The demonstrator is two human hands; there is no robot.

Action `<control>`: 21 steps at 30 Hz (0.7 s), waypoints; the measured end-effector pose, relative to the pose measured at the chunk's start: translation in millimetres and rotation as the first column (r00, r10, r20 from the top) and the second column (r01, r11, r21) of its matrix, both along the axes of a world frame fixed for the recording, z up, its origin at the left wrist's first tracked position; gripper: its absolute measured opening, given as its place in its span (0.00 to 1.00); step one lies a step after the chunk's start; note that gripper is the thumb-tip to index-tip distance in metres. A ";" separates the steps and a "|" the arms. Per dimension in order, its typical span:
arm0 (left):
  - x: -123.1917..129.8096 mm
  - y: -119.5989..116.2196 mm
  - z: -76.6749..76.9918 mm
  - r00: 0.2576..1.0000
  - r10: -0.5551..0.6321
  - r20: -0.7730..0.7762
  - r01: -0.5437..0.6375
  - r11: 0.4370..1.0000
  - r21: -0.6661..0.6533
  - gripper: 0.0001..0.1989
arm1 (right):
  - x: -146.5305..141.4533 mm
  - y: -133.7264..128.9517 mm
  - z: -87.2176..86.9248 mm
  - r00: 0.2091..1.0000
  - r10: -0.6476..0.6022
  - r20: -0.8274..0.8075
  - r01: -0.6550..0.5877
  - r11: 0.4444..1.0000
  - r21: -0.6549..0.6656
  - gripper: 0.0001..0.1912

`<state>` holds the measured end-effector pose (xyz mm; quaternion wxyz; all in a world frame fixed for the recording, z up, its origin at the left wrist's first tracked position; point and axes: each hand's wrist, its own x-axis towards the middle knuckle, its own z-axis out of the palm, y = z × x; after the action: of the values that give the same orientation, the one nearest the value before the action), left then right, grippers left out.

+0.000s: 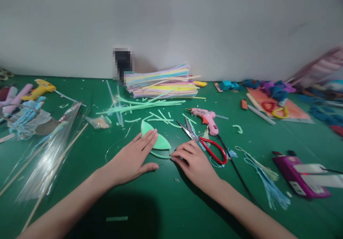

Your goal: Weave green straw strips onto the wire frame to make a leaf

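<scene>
On the bench, head view: green leaf shape near centre.
Left hand: flat on it, fingers straight.
Right hand: fingertips bunched at green strip's end; cannot tell if gripping.
Care: probably light, steady pressure, edges aligned.

Mint-green leaf-shaped piece sits on the flat green tabletop, red-handled metal scissors to its right, pink plastic glue gun behind those, pastel stick bundle way back.

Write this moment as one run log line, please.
left hand: on green leaf shape | right hand: fingertips at green strip's end | nearby: red-handled scissors, pink glue gun
</scene>
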<state>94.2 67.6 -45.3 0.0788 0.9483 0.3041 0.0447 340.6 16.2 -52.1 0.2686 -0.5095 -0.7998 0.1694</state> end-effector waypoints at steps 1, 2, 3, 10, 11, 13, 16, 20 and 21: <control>-0.8 0.1 -4.2 1.000 0.007 -0.020 -0.007 1.000 0.006 0.43 | 2.5 0.7 0.1 1.000 -0.009 -0.009 0.009 1.000 -0.002 0.05; -1.7 0.0 -7.3 0.999 0.013 -0.035 -0.012 1.000 0.010 0.44 | 5.1 1.8 0.3 1.000 -0.017 -0.013 0.017 1.000 -0.004 0.05; -2.5 -0.3 -9.3 0.999 0.017 -0.044 -0.016 1.000 0.015 0.44 | 7.6 3.2 0.5 1.000 -0.021 -0.013 0.021 1.000 -0.007 0.04; -5.8 -0.1 -6.9 0.999 -0.018 -0.042 0.018 1.000 0.002 0.43 | 15.7 18.8 -0.5 0.998 -0.059 -0.010 0.059 0.998 0.011 0.03; -6.0 0.4 -6.2 0.999 -0.027 -0.047 0.027 1.000 0.000 0.43 | 16.0 20.2 -0.7 0.998 -0.057 -0.014 0.057 0.998 0.010 0.04; -5.2 1.2 -4.4 0.998 -0.030 -0.059 0.030 1.000 0.002 0.43 | 16.3 21.8 -0.9 0.999 -0.044 -0.020 0.044 0.999 0.005 0.06; 0.5 0.8 -0.4 0.997 -0.027 -0.072 0.028 1.000 0.009 0.41 | 16.8 22.5 -0.5 1.000 -0.022 -0.017 0.022 1.000 0.006 0.05; 13.7 -3.7 1.4 0.997 -0.053 -0.065 0.051 0.998 -0.035 0.38 | 16.8 23.2 0.5 1.000 -0.006 0.000 0.006 1.000 -0.009 0.06; 16.3 -5.1 0.3 0.997 -0.056 -0.054 0.053 0.998 -0.045 0.38 | 16.9 23.5 0.8 1.000 -0.004 0.007 0.004 1.000 -0.017 0.07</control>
<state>110.5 62.5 -44.9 0.0922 0.9552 0.2811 0.0095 357.5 39.8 -51.4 0.2617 -0.5140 -0.7982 0.1738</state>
